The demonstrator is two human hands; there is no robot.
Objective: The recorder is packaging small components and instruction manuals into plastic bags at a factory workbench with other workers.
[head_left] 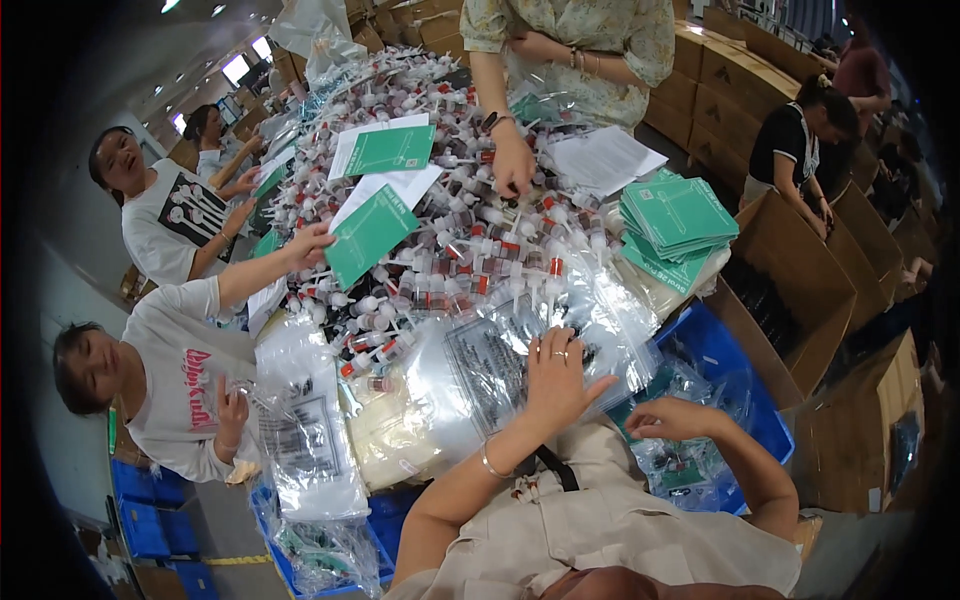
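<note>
My left hand (558, 378), with a ring and a bracelet, lies on a stack of clear plastic bags (468, 362) at the near table edge. Its fingers are stretched out and the thumb points right. Lower right, my right hand (678, 419) hangs loosely bent over a blue bin (770, 425), with nothing visible in it. Filled clear bags (690, 465) with green inside lie in that bin. Beyond my left hand spreads a heap of small clear bottles (450, 260) with white tops and red parts.
A stack of green booklets (680, 218) sits at the right of the table. Across from me a person's hand (513, 165) reaches into the heap. On the left a co-worker's hand (310, 246) holds a green booklet (372, 236). Cardboard boxes (800, 280) stand at right.
</note>
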